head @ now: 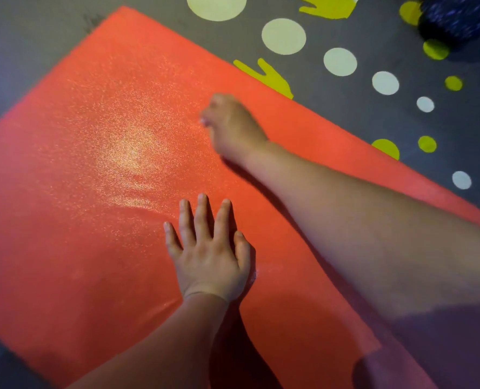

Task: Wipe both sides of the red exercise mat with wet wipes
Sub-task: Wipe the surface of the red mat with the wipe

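Note:
The red exercise mat (93,164) lies flat on the floor and fills most of the view, with a shiny glare patch near its middle. My left hand (209,248) presses flat on the mat with its fingers straight and spread. Farther up the mat, my right hand (230,122) is blurred and curled into a fist on the mat surface. A small pale bit, seemingly a wet wipe (205,121), shows at its fingertips; the rest of it is hidden under the hand.
A grey floor mat (345,113) with white and yellow-green dots and hand prints lies beyond the red mat's right edge. A dark speckled object (455,15) sits at the top right corner. Plain grey floor (22,37) shows at the left.

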Motion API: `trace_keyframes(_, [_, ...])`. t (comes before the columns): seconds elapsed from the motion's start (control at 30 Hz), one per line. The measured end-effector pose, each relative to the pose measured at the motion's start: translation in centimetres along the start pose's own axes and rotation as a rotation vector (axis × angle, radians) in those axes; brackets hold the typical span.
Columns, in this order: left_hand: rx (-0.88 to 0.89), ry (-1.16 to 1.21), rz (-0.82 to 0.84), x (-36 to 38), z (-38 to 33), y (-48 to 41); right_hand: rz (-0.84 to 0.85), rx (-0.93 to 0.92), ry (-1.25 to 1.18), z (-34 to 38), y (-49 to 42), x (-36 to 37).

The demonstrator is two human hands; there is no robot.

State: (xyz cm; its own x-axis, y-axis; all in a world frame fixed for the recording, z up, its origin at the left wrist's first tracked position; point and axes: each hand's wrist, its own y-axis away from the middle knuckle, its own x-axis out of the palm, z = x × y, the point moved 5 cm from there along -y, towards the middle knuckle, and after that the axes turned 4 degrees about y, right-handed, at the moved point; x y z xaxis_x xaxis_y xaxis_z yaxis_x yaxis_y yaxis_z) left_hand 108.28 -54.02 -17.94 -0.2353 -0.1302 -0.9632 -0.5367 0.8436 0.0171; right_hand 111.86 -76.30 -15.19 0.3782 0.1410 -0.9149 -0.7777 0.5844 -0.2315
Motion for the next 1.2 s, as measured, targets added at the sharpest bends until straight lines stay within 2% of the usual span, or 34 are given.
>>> trace_keyframes(0.07, [0.001, -0.004, 0.0, 0.0, 0.0, 0.0, 0.16, -0.322, -0.016, 4.1, 1.1, 1.2])
trace_keyframes(0.1, [0.001, -0.002, 0.0, -0.1, -0.1, 0.0, 0.19, -0.376, 0.001, 4.0, 1.3, 1.1])
trace_keyframes(0.13, [-0.001, 0.002, 0.002, -0.1, -0.1, 0.0, 0.174, -0.351, -0.001, 3.0, 0.8, 0.5])
trace_keyframes(0.17, [-0.003, 0.004, 0.005, 0.0, -0.1, 0.0, 0.128, -0.25, 0.016, 1.3, 0.0, -0.5])
trace_keyframes(0.3, [0.0, 0.004, 0.01, 0.1, -0.1, 0.0, -0.044, 0.401, 0.172, -8.1, -0.6, -3.0])
trace_keyframes(0.33, [0.003, 0.004, 0.006, 0.1, -0.1, 0.0, -0.062, 0.424, 0.143, -7.9, -0.3, -2.9])
trace_keyframes(0.37, [0.005, 0.001, 0.001, 0.1, 0.0, 0.0, -0.069, 0.334, 0.117, -6.0, -0.1, -2.5])
trace_keyframes(0.43, [0.004, -0.004, -0.005, 0.0, 0.1, 0.0, -0.034, -0.03, 0.012, -0.7, 1.5, -1.2])
trace_keyframes(0.5, [0.004, -0.001, -0.018, -0.1, 0.2, 0.0, 0.126, -0.354, 0.001, 2.8, 4.3, -0.7])
trace_keyframes(0.53, [0.006, -0.001, -0.019, -0.1, 0.1, -0.1, 0.178, -0.417, 0.042, 2.6, 5.0, -0.9])
trace_keyframes(0.6, [0.005, 0.004, -0.007, 0.0, 0.1, -0.1, 0.108, -0.3, 0.113, -1.1, 4.8, -2.4])
trace_keyframes(0.7, [-0.004, 0.02, 0.014, 0.0, 0.2, 0.1, -0.097, 0.112, 0.191, -8.3, 5.9, -5.3])
trace_keyframes(0.73, [-0.007, 0.025, 0.019, 0.1, 0.2, 0.0, -0.117, 0.174, 0.187, -9.2, 6.5, -5.7])
trace_keyframes(0.8, [-0.008, 0.031, 0.025, 0.0, 0.4, 0.1, -0.087, 0.138, 0.184, -7.6, 7.7, -5.8])
trace_keyframes(0.97, [-0.008, 0.048, 0.02, 0.0, 0.6, 0.2, 0.193, -0.204, -0.007, 1.7, 16.9, -5.7])
trace_keyframes(1.07, [-0.009, 0.066, 0.039, 0.0, 0.5, 0.2, 0.344, -0.384, -0.03, 3.4, 21.3, -7.0])
trace_keyframes(1.13, [-0.019, 0.067, 0.055, -0.1, 0.6, 0.2, 0.325, -0.354, 0.071, 0.9, 20.3, -7.6])
trace_keyframes(1.2, [-0.017, 0.075, 0.069, -0.1, 0.7, 0.3, 0.166, -0.112, 0.189, -3.2, 18.6, -8.5])
